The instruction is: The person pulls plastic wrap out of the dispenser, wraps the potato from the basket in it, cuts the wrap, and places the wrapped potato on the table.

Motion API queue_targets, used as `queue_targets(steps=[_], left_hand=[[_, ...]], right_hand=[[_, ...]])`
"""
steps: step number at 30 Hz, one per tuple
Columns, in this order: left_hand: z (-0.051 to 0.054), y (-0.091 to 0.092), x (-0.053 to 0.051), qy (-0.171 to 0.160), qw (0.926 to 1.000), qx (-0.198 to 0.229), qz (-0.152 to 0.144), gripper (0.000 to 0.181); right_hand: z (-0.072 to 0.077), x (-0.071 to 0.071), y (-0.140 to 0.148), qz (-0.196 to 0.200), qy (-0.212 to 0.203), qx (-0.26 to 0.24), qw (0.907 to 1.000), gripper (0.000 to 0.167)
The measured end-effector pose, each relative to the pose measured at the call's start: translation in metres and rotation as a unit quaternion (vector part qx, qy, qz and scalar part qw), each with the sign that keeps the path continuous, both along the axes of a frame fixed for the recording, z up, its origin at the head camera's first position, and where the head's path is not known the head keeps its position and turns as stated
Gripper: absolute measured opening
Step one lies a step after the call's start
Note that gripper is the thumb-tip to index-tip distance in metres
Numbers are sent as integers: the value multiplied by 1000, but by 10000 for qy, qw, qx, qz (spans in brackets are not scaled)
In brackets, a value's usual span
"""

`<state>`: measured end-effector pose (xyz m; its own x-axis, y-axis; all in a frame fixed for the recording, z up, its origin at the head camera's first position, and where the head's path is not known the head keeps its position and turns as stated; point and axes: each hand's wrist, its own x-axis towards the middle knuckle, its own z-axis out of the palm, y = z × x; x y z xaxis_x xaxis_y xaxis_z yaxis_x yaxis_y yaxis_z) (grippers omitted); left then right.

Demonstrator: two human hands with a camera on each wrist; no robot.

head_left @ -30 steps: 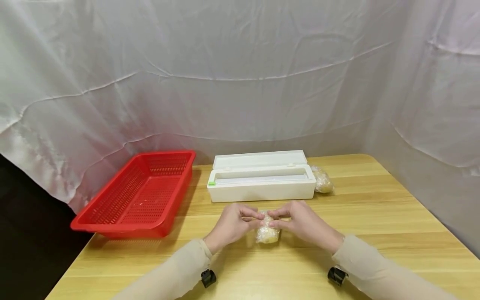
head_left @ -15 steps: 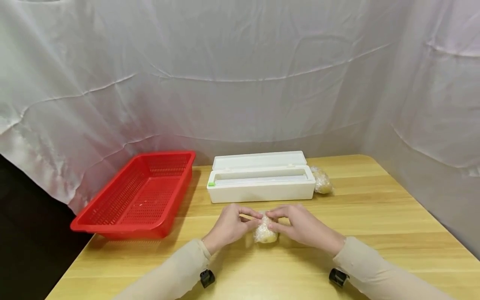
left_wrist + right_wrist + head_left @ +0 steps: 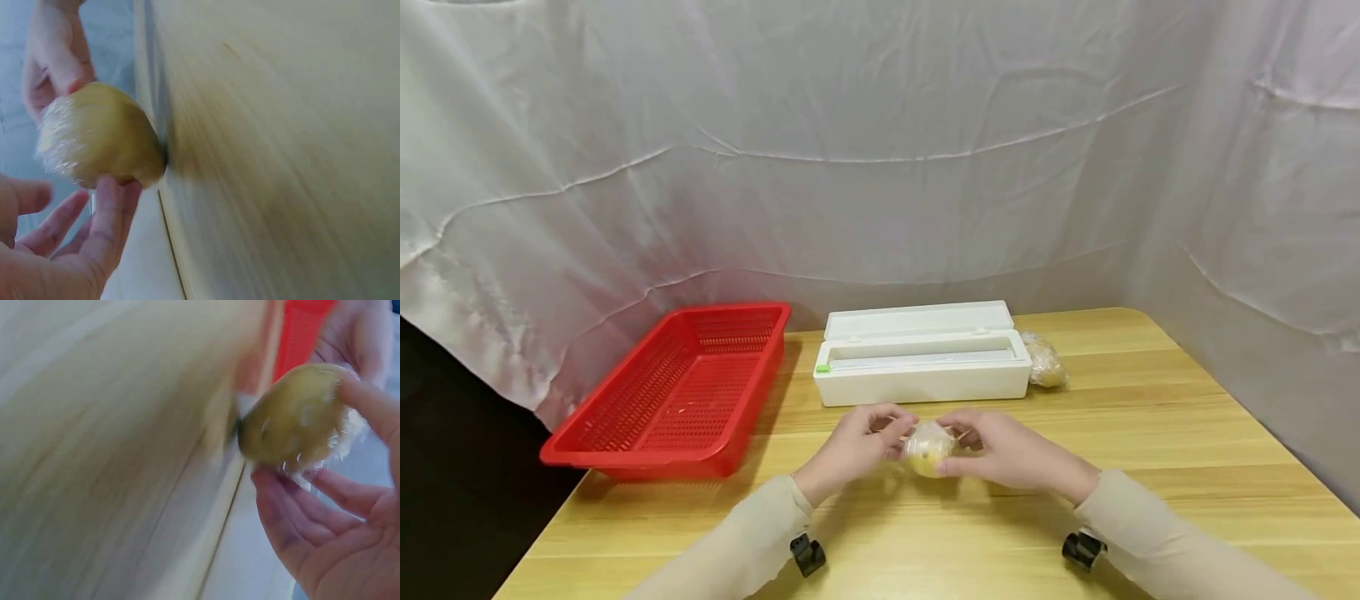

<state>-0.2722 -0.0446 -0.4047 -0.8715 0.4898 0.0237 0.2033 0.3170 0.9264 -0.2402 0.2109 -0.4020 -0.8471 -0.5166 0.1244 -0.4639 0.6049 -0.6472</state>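
A yellowish potato in crinkled cling film touches the wooden tabletop between both hands. The right hand grips it, thumb on the near side and fingers around the far side. In the right wrist view that thumb presses the film over the potato. The left hand is at its other side. Seen from the left wrist, the left fingertips touch the potato while the left thumb stands apart from it. Bunched film shows at one end of the potato.
Behind the hands stands a long white cling film box, lid raised, with a green piece at its left end. Another wrapped potato lies against its right end. A red plastic basket stands at the left. Grey cloth hangs behind the table.
The fingers of both hands have left the pinched film on top. The potato has turned and shifted slightly left; the right hand now holds its side and the left thumb has come away.
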Motion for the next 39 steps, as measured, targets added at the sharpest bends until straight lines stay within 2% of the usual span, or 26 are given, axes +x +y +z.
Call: queue_targets(steps=[2, 4, 7, 9, 11, 14, 17, 19, 21, 24, 26, 29, 31, 33, 35, 36, 39], left_hand=[[2, -3, 1, -178, 9996, 173, -152, 33], [4, -5, 3, -221, 9989, 198, -358, 35], [6, -7, 7, 117, 9978, -151, -628, 39], [5, -6, 9, 343, 9962, -420, -685, 49], [2, -4, 10, 427, 9949, -598, -686, 54], [-1, -2, 11, 171, 9958, -634, -634, 52], [-4, -1, 11, -200, 9956, -604, -693, 45], [-4, 0, 10, -357, 9947, -657, -699, 46], [-4, 1, 10, -370, 9938, -804, -667, 48], [-4, 3, 11, 7, 9919, -1189, -451, 60], [-3, 5, 13, 435, 9885, -1406, -334, 71], [-1, 8, 18, 1217, 9774, -1685, -385, 84], [1, 9, 21, 1713, 9656, -1864, -591, 84], [2, 9, 23, 2020, 9542, -2020, -893, 81], [2, 9, 24, 2176, 9439, -2200, -1156, 80], [2, 8, 24, 2177, 9411, -2263, -1252, 80], [-1, 6, 22, 2047, 9396, -2338, -1431, 85]], right_hand=[[2, -3, 6, 135, -539, -376, 9977, 64], [2, -5, 10, 252, -1163, -776, 9899, 59], [0, -7, 14, 360, -2139, -1375, 9665, 59], [-3, -8, 13, 365, -2631, -1618, 9504, 61], [-5, -9, 12, 314, -2945, -1726, 9394, 64], [-9, -9, 8, 200, -3180, -1751, 9316, 65], [-11, -9, 6, 92, -3012, -1589, 9402, 64], [-12, -10, 4, -30, -2736, -1384, 9518, 63], [-11, -10, 3, -226, -2304, -1100, 9666, 60], [-7, -6, 2, -552, -1336, -447, 9885, 58], [-3, 0, 4, -672, -596, 1, 9960, 59], [2, 13, 6, -475, 205, 547, 9972, 73], [4, 21, 7, -99, 410, 679, 9968, 84], [5, 26, 7, 230, 454, 793, 9956, 92], [3, 29, 5, 424, 465, 821, 9946, 94], [2, 29, 4, 491, 493, 823, 9942, 94], [-2, 28, 3, 603, 483, 760, 9941, 92]])
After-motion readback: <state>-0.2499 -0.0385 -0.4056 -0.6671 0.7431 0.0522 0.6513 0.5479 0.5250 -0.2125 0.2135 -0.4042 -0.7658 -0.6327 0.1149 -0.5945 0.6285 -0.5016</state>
